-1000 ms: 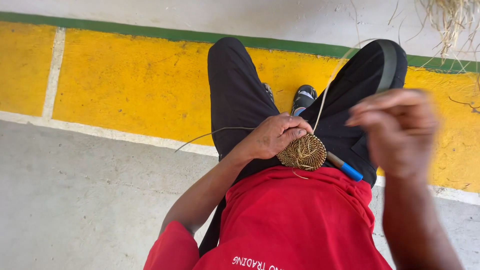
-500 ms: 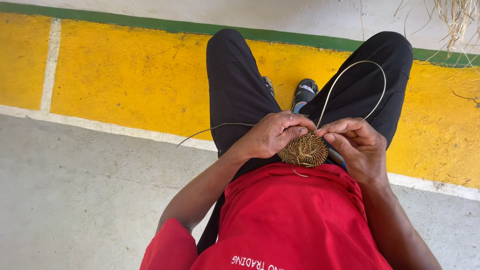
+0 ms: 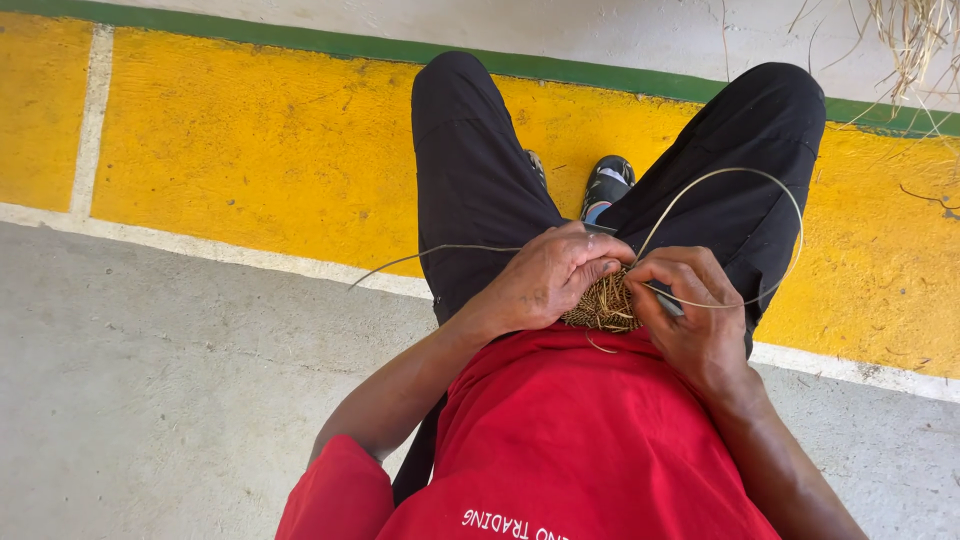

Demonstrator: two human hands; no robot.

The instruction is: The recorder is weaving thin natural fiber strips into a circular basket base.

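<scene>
My left hand [image 3: 550,275] grips a small round woven coil of straw-coloured fibre [image 3: 603,303] that rests on my lap, against my red shirt. My right hand [image 3: 690,305] sits right beside the coil and pinches a thin grey tool together with a long pale strand [image 3: 770,185]. That strand loops up over my right thigh and comes back to the coil. Another loose strand [image 3: 420,255] trails left from under my left hand. Both hands hide most of the coil.
I sit with legs in black trousers stretched over a yellow painted band [image 3: 250,150] edged by a green stripe [image 3: 300,40]. A dark shoe [image 3: 608,185] shows between my knees. Grey concrete [image 3: 150,400] lies to the left. Dry straw [image 3: 915,40] hangs at the top right.
My right hand came down from its raised position to the coil, and the long strand that it pulled out now forms a loop over my right thigh. My left hand stayed on the coil.
</scene>
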